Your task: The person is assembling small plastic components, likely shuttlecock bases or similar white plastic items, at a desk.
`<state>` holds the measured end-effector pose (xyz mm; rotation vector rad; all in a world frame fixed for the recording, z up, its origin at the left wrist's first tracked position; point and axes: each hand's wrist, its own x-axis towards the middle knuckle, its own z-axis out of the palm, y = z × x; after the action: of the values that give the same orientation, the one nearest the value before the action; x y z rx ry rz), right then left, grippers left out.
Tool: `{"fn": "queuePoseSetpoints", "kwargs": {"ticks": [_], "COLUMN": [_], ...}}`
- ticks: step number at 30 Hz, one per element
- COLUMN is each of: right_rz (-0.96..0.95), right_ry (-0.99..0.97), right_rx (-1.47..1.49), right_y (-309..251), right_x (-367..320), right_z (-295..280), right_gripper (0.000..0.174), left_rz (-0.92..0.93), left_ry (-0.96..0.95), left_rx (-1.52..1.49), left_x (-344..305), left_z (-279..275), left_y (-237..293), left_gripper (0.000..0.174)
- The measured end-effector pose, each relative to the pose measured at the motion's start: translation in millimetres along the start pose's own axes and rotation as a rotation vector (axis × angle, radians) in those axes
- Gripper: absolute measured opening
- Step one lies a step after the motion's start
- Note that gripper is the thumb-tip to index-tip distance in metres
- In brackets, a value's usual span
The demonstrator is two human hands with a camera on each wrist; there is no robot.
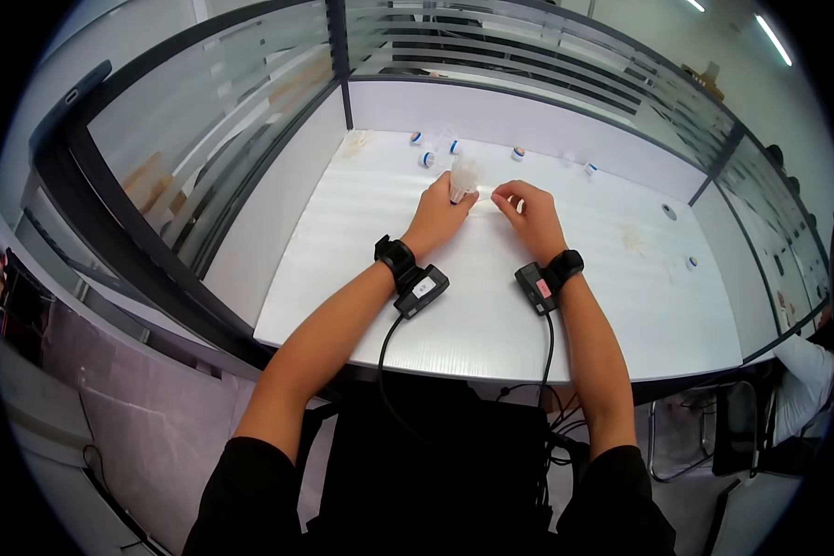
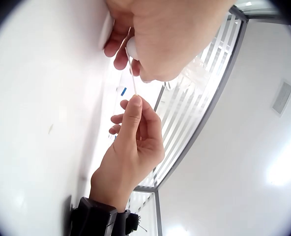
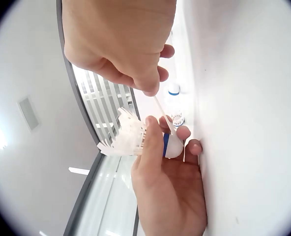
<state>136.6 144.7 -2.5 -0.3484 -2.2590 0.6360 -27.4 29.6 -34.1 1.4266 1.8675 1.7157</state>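
Observation:
My left hand (image 1: 433,221) grips a shuttlecock (image 3: 124,138) round its base, a white rounded cork with a blue band. Its ragged white skirt sticks out past the thumb. Facing it, my right hand (image 1: 534,215) pinches one end of a thin white stick (image 3: 163,112) between thumb and forefinger. The stick's other end runs to the left fingers, right by the cork (image 2: 131,48). In the left wrist view the right hand (image 2: 128,147) has its other fingers loosely bent. Both hands are close over the white tabletop (image 1: 473,306).
Several shuttlecocks with blue-banded corks lie toward the back, such as one shuttlecock (image 1: 518,154) at the middle. Another one (image 1: 691,263) lies at the right. Low partitions with striped glass (image 1: 528,56) enclose the table. Cables (image 1: 565,426) hang at its front edge. A person (image 1: 803,380) sits at the right.

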Motion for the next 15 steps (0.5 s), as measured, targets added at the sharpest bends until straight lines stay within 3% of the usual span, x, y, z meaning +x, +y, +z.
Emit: {"fn": "queuePoseSetpoints", "kwargs": {"ticks": [15], "right_rz": [-0.021], "right_ry": [0.055], "right_rx": [-0.005], "right_y": [10.3], "right_x": [1.7], "right_z": [2.1], "right_gripper": [0.012], "left_rz": [-0.151], "left_ry": [-0.068], "left_rx": [-0.098], "left_x": [4.6], "left_z": [-4.9], "left_y": [9.2], "left_gripper": [0.062]}}
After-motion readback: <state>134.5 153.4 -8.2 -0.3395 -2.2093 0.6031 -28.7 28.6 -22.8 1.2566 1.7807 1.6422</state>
